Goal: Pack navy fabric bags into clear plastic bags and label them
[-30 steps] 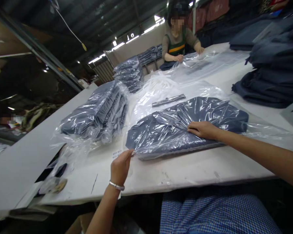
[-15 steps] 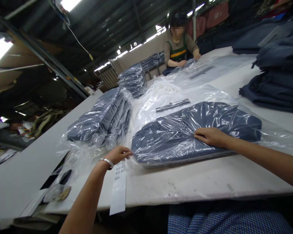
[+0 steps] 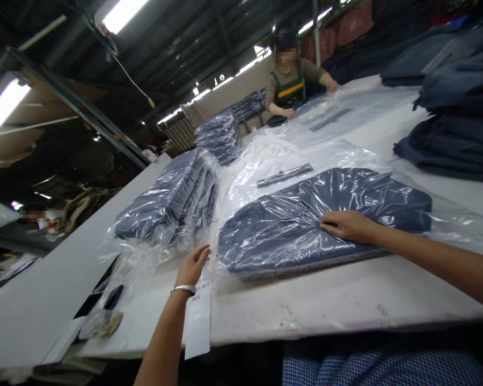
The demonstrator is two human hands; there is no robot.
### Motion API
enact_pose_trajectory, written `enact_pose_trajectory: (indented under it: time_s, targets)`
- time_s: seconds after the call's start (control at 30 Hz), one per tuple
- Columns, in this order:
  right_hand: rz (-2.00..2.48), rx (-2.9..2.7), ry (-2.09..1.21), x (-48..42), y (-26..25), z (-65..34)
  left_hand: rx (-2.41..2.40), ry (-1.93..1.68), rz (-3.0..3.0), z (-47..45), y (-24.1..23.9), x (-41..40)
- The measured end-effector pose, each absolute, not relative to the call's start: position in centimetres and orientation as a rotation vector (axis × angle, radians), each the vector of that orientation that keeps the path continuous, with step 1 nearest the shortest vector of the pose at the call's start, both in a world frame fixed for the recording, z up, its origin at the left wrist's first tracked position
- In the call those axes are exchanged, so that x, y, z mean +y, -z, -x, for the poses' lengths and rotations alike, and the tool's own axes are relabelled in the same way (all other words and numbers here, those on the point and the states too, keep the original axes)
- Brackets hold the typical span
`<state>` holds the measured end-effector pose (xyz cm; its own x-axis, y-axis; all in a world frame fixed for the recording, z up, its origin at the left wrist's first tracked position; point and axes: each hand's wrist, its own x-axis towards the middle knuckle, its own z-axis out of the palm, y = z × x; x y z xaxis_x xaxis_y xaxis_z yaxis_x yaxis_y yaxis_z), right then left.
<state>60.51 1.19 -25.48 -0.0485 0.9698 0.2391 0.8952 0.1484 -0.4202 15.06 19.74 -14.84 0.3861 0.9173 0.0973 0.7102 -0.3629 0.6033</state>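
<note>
A folded navy garment in a clear plastic bag (image 3: 273, 230) lies in front of me on the white table. My right hand (image 3: 346, 225) is closed on the bag's film near its middle, which pulls the plastic into creases. Left of the bag, my left hand (image 3: 193, 264) is apart from it, fingers stretched out and holding nothing that I can see. Below that hand, a white strip of barcode labels (image 3: 198, 327) hangs over the table's front edge. A dark narrow strip (image 3: 285, 176) shows on the clear plastic behind the garment.
Bagged navy garments (image 3: 165, 193) are stacked at the left, with another bagged stack (image 3: 217, 134) behind. Unbagged navy garments (image 3: 459, 118) are piled at the right. Across the table (image 3: 306, 313), a co-worker (image 3: 290, 86) handles plastic film. A roll of tape (image 3: 111, 324) lies front left.
My left hand has come off the bag's left corner and moved slightly left, its fingers opening. My right hand stays on the film. The co-worker's hands have moved apart.
</note>
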Motion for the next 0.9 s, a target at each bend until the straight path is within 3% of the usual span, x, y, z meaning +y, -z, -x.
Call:
enact_pose_trajectory:
  time_s: [0.17, 0.33, 0.6, 0.9]
  targets:
    - [1.780, -1.979, -0.214, 1.3, 25.7, -60.6, 1.419, -0.971, -2.521, -18.3, 12.2, 14.5]
    - [1.782, -1.968, -0.200, 1.2, 25.7, -60.6, 1.364, -0.437, -2.940, -21.6, 14.3, 12.1]
    - [1.755, -1.951, -0.192, 1.3, 25.9, -60.6, 1.157, -0.406, -2.904, -21.5, 15.8, 16.1]
    - [1.767, -1.910, -0.219, 1.3, 24.9, -61.1, 1.420, -0.346, -2.585, -21.7, 19.7, 16.8]
